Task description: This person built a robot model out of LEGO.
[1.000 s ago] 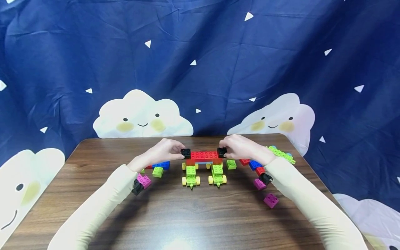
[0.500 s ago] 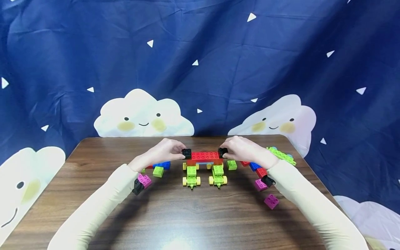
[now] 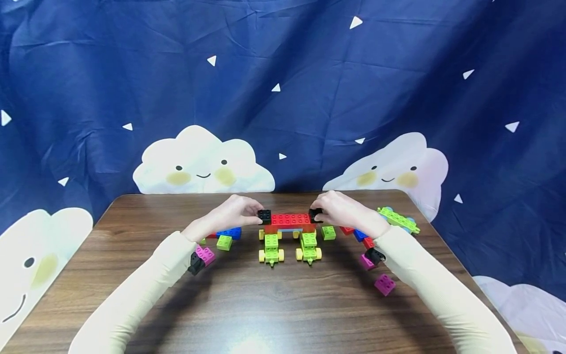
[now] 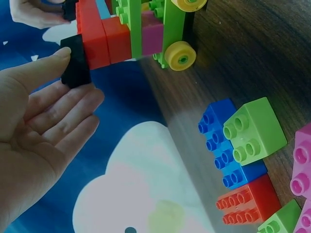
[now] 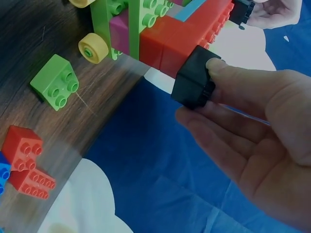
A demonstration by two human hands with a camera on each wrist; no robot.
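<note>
In the head view, a toy-brick build stands at mid-table: a long red brick beam [image 3: 290, 220] over two lime-green wheeled bases [image 3: 271, 242] with yellow wheels. A black brick sits at each end of the beam. My left hand [image 3: 233, 214] pinches the left black brick [image 4: 76, 62] between thumb and fingers. At the other end, my right hand [image 3: 344, 211] pinches the right black brick [image 5: 193, 80], thumb on one side and fingertips opposite. In the right wrist view, purple bricks [image 5: 120, 34] show between the green parts, and a light-blue piece [image 5: 190, 9] lies along the red bricks.
Left of the build lie a blue brick [image 4: 221, 138], a green brick [image 4: 256, 131], a red brick [image 4: 250, 201] and pink bricks [image 3: 205, 254]. Towards the right are a green brick [image 3: 328, 233], a magenta brick [image 3: 384, 284] and a green wheeled plate [image 3: 398, 220]. A blue curtain [image 3: 283, 88] hangs behind the table.
Both hands keep their hold on the black bricks. My right wrist has shifted slightly left, uncovering a little more of the green wheeled plate.
</note>
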